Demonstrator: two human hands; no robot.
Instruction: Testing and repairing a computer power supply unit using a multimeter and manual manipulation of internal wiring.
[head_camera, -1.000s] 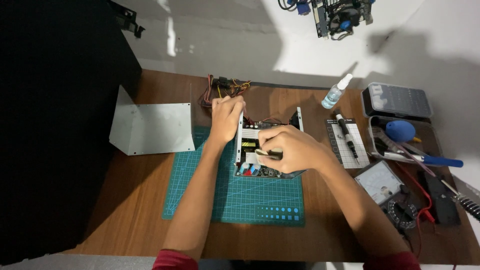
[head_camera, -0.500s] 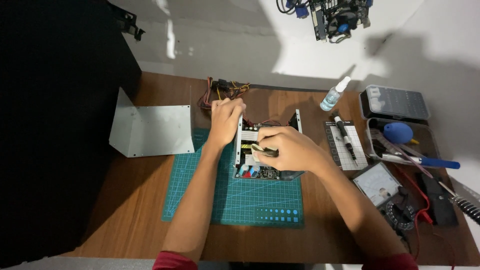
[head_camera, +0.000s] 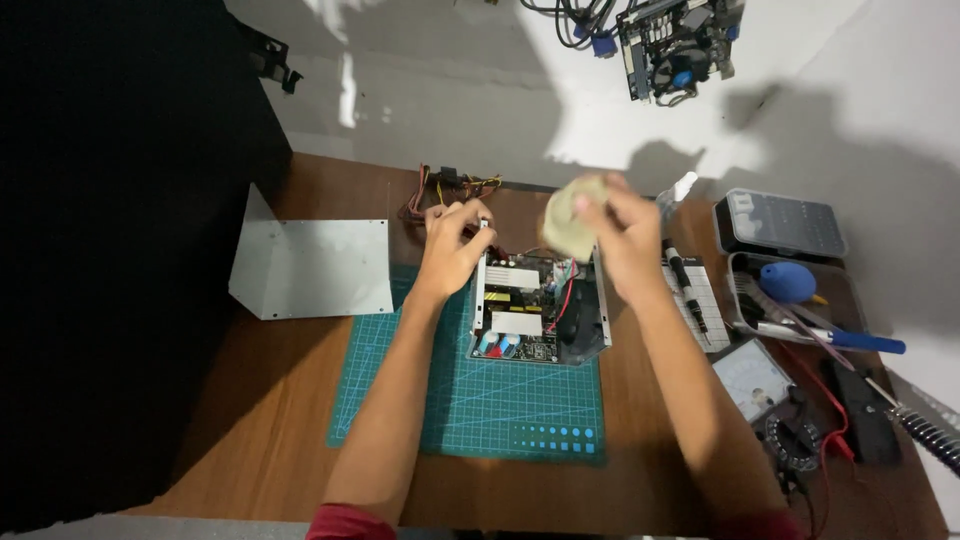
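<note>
- The power supply (head_camera: 540, 305) is an open metal box with its cover off, showing a circuit board, pale heat sinks, blue capacitors and red and black wires.
- It sits on the green mat (head_camera: 480, 400), directly under and between both hands.
- A bundle of coloured cables (head_camera: 455, 188) runs out of its far end, just beyond the left hand.
- The cloth (head_camera: 568, 218) is a pale, yellowish, crumpled wad, blurred in this view.
- It is up off the box, above the box's far right corner.
- The right hand (head_camera: 622, 240) is closed around the cloth, fingers curled over its right side, gripping it.
- The right forearm reaches up from the lower right, wrist raised above the box's right wall.
- The left hand (head_camera: 452, 245) is curled, fingertips pinched on the far left corner of the box, holding its edge.
- The left forearm lies straight along the mat from the near edge, with a red sleeve at the elbow.
- Left of the left hand, well apart, the bent grey metal cover (head_camera: 312, 268) lies on the wooden table (head_camera: 250, 440).
- Just right of the right hand is a screwdriver (head_camera: 682, 280) on a white bit tray.
- Further right are a grey case (head_camera: 780, 222), a blue blower (head_camera: 788, 282) and a multimeter (head_camera: 752, 378) with red leads.
- Beyond the right hand, a circuit board with a fan (head_camera: 672, 45) lies on the white surface.
</note>
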